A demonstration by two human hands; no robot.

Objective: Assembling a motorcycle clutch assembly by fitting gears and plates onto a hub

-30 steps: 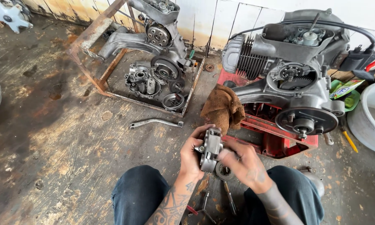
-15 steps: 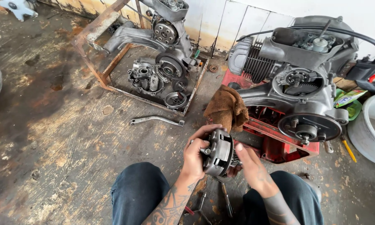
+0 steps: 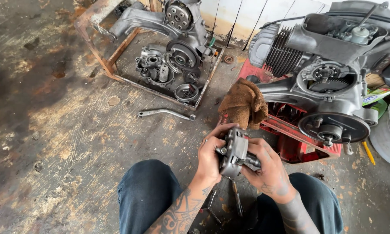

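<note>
I hold a small grey metal engine part (image 3: 233,152) between both hands, low in the head view above my knees. My left hand (image 3: 210,158) grips its left side with the thumb across the top. My right hand (image 3: 266,167) holds its right side and a short shaft that sticks out. A brown rag (image 3: 243,104) lies just beyond the part, draped on the red stand (image 3: 297,134). Thin tools (image 3: 236,199) lie on the floor between my legs.
A grey scooter engine (image 3: 320,73) sits on the red stand at right. A rusty metal frame (image 3: 117,56) at top centre holds more engine cases. A bent metal lever (image 3: 164,113) lies on the stained concrete floor. A white bucket (image 3: 388,130) stands at the right edge.
Both hands have turned the metal part over and shifted their grip on it. The view has moved slightly closer and to the left.
</note>
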